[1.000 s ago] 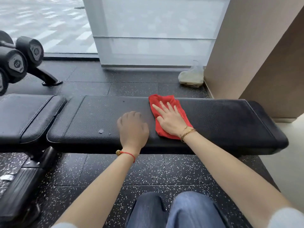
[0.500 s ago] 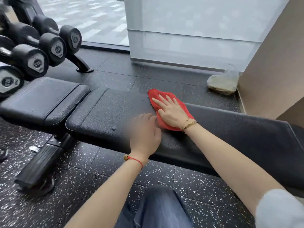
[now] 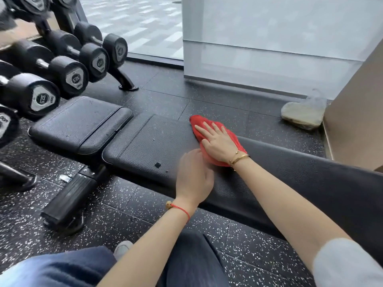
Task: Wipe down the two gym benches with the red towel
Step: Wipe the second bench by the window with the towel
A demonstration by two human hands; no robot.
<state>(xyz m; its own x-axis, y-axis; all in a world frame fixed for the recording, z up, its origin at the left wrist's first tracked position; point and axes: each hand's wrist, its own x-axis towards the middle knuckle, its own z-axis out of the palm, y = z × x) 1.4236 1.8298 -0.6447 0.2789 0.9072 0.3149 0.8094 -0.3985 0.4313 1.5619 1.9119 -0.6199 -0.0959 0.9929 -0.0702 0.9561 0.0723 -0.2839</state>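
A right hand [image 3: 217, 141], fingers spread, presses the red towel [image 3: 215, 137] flat near the far edge of the padded black surface [image 3: 145, 146], the blurred left hand [image 3: 193, 177] resting loosely beside it; soft, light cloth probably bunches unless flattened under the palm.

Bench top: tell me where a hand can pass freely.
Free: the long pad between its seam with the seat pad and the red towel, and the stretch right of the right hand. Crowded: mid-bench, where the left hand sits beside the towel.
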